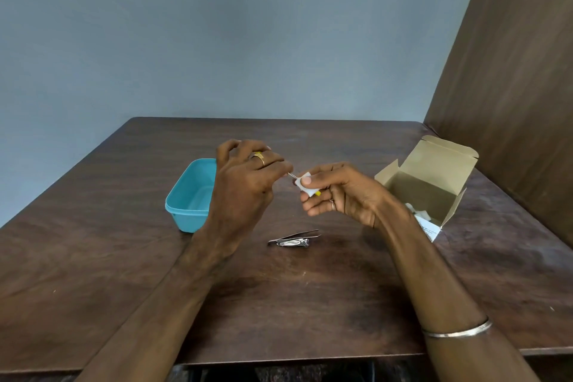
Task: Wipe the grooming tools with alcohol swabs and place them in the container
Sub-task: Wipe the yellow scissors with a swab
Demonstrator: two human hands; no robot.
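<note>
head view | left hand (245, 186) fingers pinch thin metal tool (291, 175), long axis 9-to-3 | right hand (338, 192) fingers grip white alcohol swab (302, 185) on its 3 o'clock end | turquoise plastic container (189, 195) at 9 o'clock, left hand nearer | steel tweezers (294, 235) and nail clipper (293, 243) on tabletop (310, 304) at 6, unwiped by my guess

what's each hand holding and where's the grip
Left hand pinches one end of a thin metal tool; right hand pinches a white swab around it.
</note>
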